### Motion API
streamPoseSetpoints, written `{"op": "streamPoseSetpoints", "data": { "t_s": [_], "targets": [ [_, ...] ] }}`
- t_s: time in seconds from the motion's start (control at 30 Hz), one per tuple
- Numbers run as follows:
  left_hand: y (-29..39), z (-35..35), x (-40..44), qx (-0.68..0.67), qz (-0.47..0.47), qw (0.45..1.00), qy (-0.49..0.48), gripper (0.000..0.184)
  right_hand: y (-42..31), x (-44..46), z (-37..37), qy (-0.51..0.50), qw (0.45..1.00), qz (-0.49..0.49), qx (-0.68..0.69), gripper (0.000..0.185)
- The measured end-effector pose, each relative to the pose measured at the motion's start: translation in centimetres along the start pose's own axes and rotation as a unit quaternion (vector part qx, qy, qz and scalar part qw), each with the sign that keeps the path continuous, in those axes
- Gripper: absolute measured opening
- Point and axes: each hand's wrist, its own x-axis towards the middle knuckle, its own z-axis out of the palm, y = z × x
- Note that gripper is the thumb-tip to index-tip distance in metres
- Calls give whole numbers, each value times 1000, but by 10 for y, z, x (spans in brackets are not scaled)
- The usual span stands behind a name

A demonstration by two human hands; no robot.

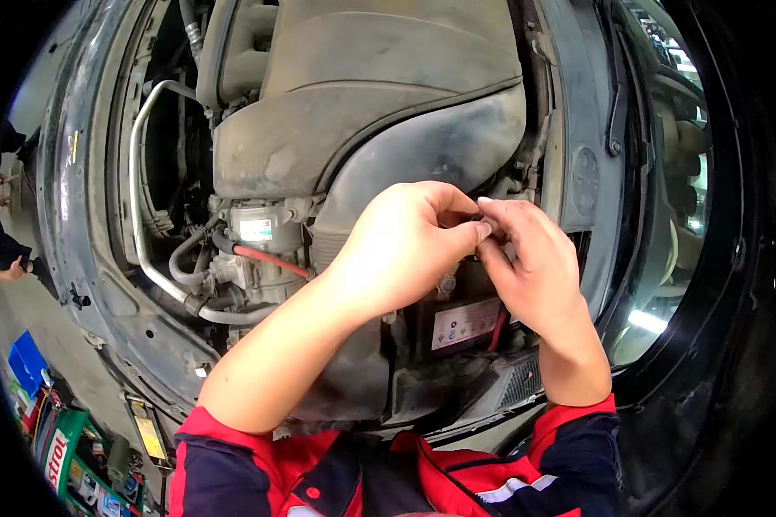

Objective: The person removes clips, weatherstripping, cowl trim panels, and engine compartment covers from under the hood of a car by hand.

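My left hand [409, 246] and my right hand [533, 263] meet above the engine bay, fingertips pressed together. Between them is something small, mostly covered by the fingers, and its kind cannot be made out. Both hands are closed in a pinch. Just below them sits a dark car battery [457, 327] with a white label. Behind the hands lies the dusty black plastic engine cover [379, 52], its smooth curved duct [431, 142] running toward my left wrist.
A silver metal pipe [135, 164] bends along the left of the bay. A red hose [272, 258] lies near a metal unit. The windscreen [664, 319] is on the right. At lower left stands a green cart [65, 431] with bottles; another person's hand [13, 270] shows farther up.
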Motion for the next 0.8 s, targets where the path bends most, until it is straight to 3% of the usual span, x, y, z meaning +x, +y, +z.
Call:
{"op": "streamPoseSetpoints", "data": {
  "t_s": [0.07, 0.17, 0.3, 0.4, 0.57, 0.63, 0.8],
  "targets": [
    [-2, -4, 5, 28, 48, 997, 48, 25, 2, 9, 1, -33, 997, 49, 58, 43],
    [-22, -3, 35, 215, 307, 897, 235, 21, 16, 33, -10, -25, 993, 95, 67, 43],
    [-29, 3, 66, 241, 414, 840, 255, 16, 127, 99, -31, 103, 950, 118, -269, 43],
    [-32, 5, 67, 266, 413, 837, 241, 14, 191, 135, -35, 103, 919, 159, -346, 44],
    [-37, 2, 68, 257, 430, 835, 228, 16, 200, 165, -39, 4, 895, 159, -416, 41],
    [-39, 2, 68, 245, 432, 840, 219, 17, 201, 164, -52, 18, 921, 114, -373, 36],
    [-40, 2, 67, 239, 445, 831, 232, 15, 201, 164, -61, 16, 925, 95, -366, 36]
  ]
}}
